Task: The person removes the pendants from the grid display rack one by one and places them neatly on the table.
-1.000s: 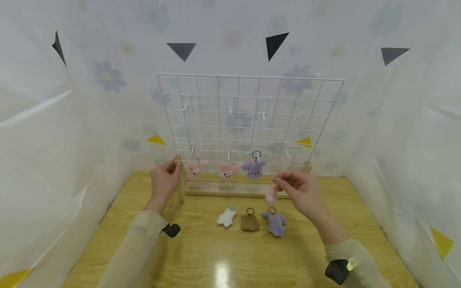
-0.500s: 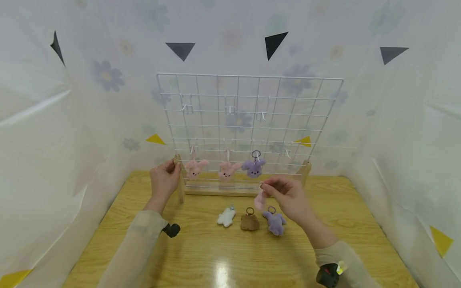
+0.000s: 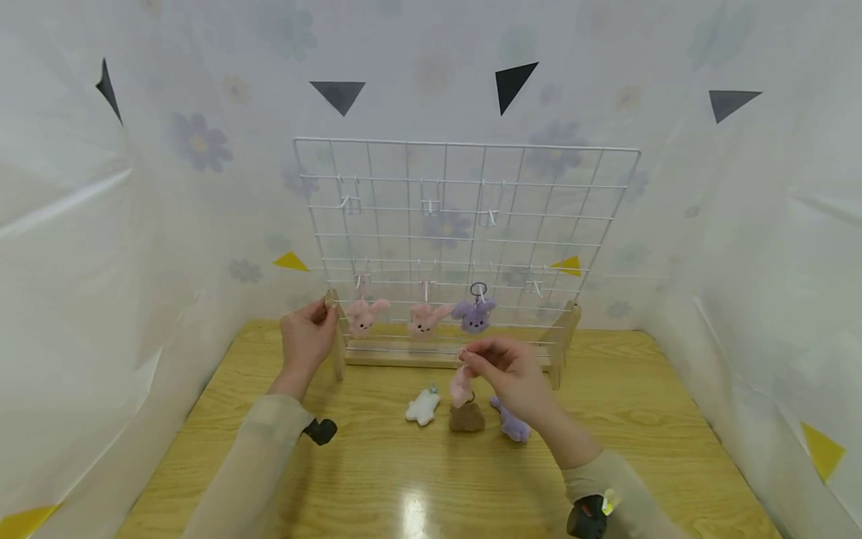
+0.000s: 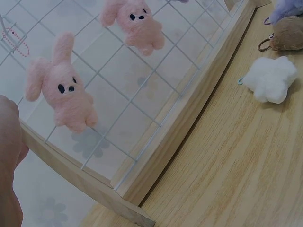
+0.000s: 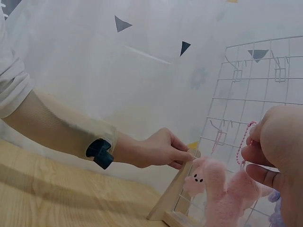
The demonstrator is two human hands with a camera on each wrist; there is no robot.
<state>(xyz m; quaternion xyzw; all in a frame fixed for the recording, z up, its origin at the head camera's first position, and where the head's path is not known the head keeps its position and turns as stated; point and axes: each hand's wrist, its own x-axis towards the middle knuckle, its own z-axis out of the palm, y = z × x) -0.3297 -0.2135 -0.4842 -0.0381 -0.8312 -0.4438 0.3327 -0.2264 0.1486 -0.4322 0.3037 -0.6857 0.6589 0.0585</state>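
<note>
My left hand [image 3: 308,337] grips the top of the wooden post [image 4: 85,182] at the left end of a white wire grid rack [image 3: 465,239]. Between thumb and fingers, my right hand [image 3: 512,374] pinches the pink ball chain [image 5: 242,144] of a pink bunny plush keychain [image 3: 461,387]. The bunny dangles in front of the rack, overlapping the brown plush keychain [image 3: 467,418] in the head view. Two more pink bunnies [image 3: 364,318] and a purple bunny [image 3: 474,317] hang from the rack's lower hooks.
On the wooden table [image 3: 350,479] lie a white plush keychain [image 3: 423,406] and a purple plush keychain [image 3: 513,423], either side of the brown one. A lower hook [image 3: 535,287] at the right and the upper hooks [image 3: 429,206] hold nothing. Flowered sheeting [image 3: 202,187] encloses the table.
My right hand has moved left with the pink bunny, from the rack's right part to in front of its middle. The left hand has stayed on the post.
</note>
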